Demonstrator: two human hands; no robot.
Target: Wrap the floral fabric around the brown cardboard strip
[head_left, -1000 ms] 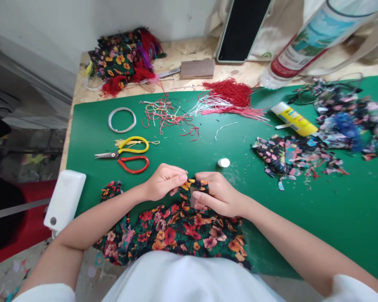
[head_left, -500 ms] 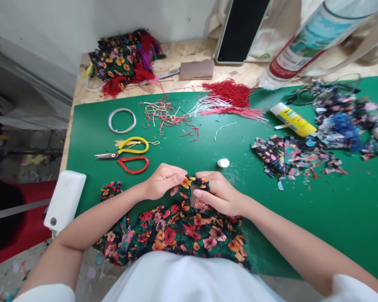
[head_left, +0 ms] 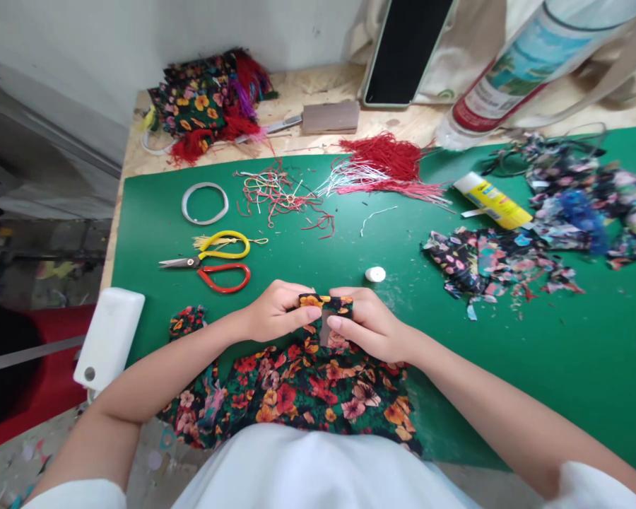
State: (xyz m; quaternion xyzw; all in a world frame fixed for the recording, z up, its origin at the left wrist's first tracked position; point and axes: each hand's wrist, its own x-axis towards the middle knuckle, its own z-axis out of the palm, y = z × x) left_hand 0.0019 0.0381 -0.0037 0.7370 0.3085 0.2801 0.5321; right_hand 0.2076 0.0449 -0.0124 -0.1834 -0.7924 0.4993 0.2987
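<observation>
A dark floral cloth with red and orange flowers lies at the near edge of the green mat, spilling toward my lap. My left hand and my right hand meet over its far edge. Both are closed in a pinch on a folded strip of that cloth, thumbs on top, knuckles almost touching. A small pale piece shows between my right fingers, too hidden to name.
Scissors with yellow and red handles and a white ring lie left on the mat. Red and white cords, a small white cap, a glue stick and fabric scraps lie beyond. A white device sits at the left edge.
My left thumb has slid a little to the right over the folded cloth edge, and the fold now sits flatter between both hands. Nothing else has moved.
</observation>
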